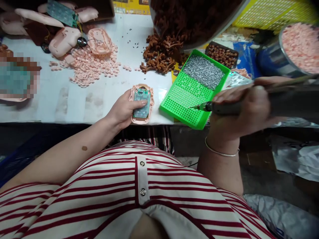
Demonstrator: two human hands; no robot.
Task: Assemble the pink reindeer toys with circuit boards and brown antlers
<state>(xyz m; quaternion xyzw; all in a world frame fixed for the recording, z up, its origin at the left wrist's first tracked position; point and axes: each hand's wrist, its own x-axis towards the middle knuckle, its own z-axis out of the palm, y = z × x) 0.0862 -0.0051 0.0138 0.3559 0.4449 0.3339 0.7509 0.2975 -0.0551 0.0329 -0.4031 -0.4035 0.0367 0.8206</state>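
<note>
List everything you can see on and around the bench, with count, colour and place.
Casing: one, pink, in left hand
Circuit board: one, green, inside it
Power screwdriver: one, dark grey, in right hand
Basket: one, green, right of casing
Screws: many, silver, basket's far end
Curved parts: many, brown, beyond basket
Tray: one, dark, brown pieces inside, beyond basket
Yellow basket: one, far right
Can: one, bluish, pink pieces inside, right
Small rings: many, pink, left of centre
Open shell: one, pink, on rings
Other casings: several, pink, far left
Table: one, white, beneath
Hands: two, left gripping casing, right gripping screwdriver
</note>
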